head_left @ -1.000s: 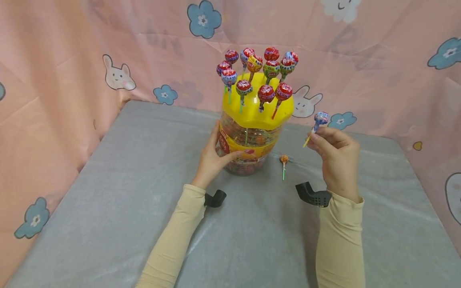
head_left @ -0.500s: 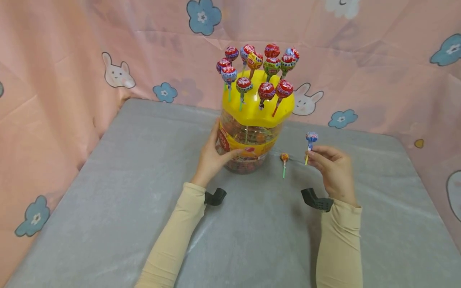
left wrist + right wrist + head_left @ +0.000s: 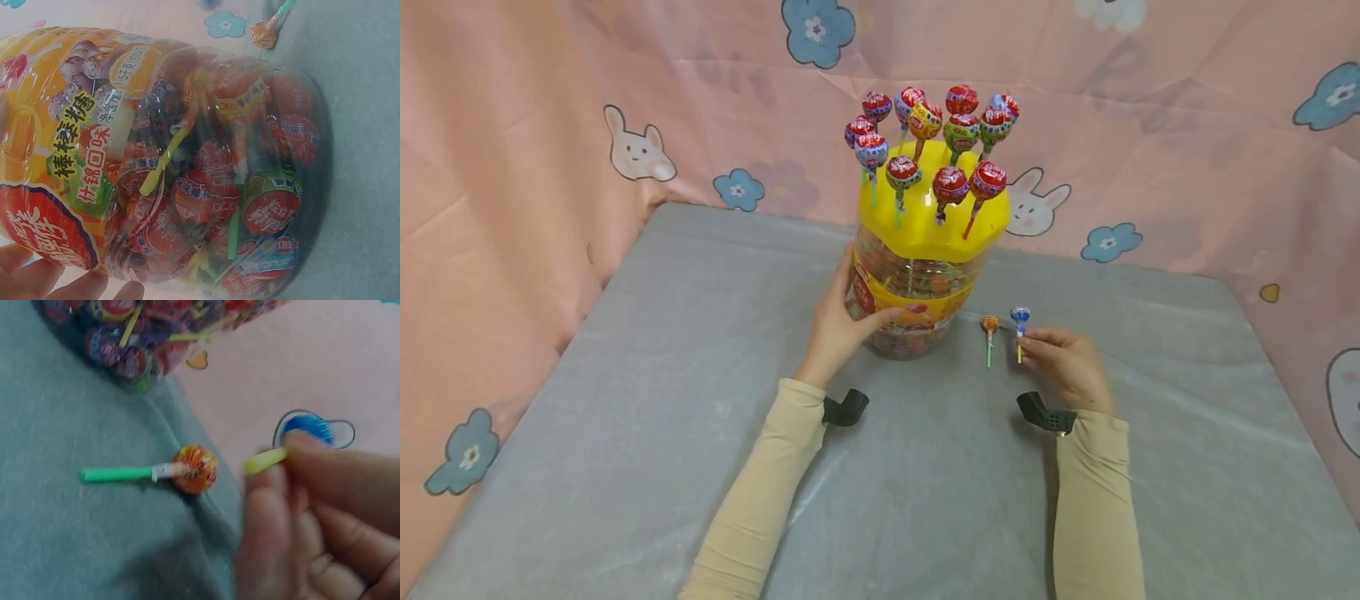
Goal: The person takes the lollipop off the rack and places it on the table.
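blue lollipop (image 3: 1020, 316) pinched in right hand (image 3: 1071, 365), left hand (image 3: 838, 332) curled round candy jar (image 3: 921, 283)

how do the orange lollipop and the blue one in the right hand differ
The orange lollipop has a green stick; the blue lollipop has a yellow one. The orange lollipop lies on the table, while the right hand pinches the blue lollipop by its stick. Both have round heads.

pink curtain (image 3: 722, 108) behind gray table (image 3: 925, 508)
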{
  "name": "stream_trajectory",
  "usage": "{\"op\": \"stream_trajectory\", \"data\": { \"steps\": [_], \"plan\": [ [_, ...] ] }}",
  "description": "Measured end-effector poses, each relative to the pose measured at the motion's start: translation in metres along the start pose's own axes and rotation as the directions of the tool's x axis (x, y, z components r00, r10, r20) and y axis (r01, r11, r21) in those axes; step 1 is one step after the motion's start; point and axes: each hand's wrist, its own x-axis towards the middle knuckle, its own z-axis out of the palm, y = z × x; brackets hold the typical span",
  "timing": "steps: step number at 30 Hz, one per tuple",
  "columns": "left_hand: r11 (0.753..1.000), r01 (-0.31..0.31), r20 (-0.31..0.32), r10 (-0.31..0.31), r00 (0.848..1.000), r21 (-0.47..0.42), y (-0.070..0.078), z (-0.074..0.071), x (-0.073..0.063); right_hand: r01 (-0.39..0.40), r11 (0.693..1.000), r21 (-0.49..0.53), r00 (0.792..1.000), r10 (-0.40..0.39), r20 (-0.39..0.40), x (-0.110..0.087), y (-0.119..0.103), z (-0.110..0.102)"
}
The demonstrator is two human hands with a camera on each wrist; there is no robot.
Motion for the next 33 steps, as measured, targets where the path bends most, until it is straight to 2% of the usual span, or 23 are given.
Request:
{"op": "stream_trajectory", "data": {
  "steps": [5, 9, 13, 18, 23, 27, 33],
  "plan": [
    [1.0, -0.023, -0.004, 0.023, 1.0, -0.002, -0.001, 0.0, 0.001, -0.155, 0.986, -0.057, 0.988, 0.155, -0.003, 0.0, 0.001, -0.004],
    [1.0, -0.026, -0.005, 0.026, 1.0, 0.002, -0.002, 0.0, 0.001, -0.199, 0.977, -0.073, 0.98, 0.197, -0.037, 0.002, 0.003, -0.003],
    [1.0, -0.023, -0.004, 0.023, 1.0, 0.01, -0.002, 0.0, 0.001, -0.182, 0.98, -0.074, 0.981, 0.176, -0.085, 0.004, 0.008, 0.001],
    [1.0, -0.022, -0.002, 0.022, 1.0, 0.013, -0.003, 0.0, 0.002, -0.157, 0.977, -0.142, 0.978, 0.134, -0.16, 0.008, 0.013, 0.008],
    [1.0, -0.026, -0.006, 0.026, 1.0, 0.012, -0.002, 0.0, 0.003, -0.088, 0.976, -0.201, 0.976, 0.044, -0.214, 0.013, 0.019, 0.016],
    [1.0, -0.018, -0.006, 0.018, 1.0, 0.013, -0.002, 0.0, 0.003, -0.041, 0.968, -0.246, 0.969, -0.021, -0.244, 0.015, 0.022, 0.021],
    [1.0, -0.016, 0.002, 0.016, 1.0, -0.005, -0.002, 0.001, 0.002, -0.046, 0.951, -0.305, 0.964, -0.038, -0.263, 0.015, 0.024, 0.019]
  ]
}}
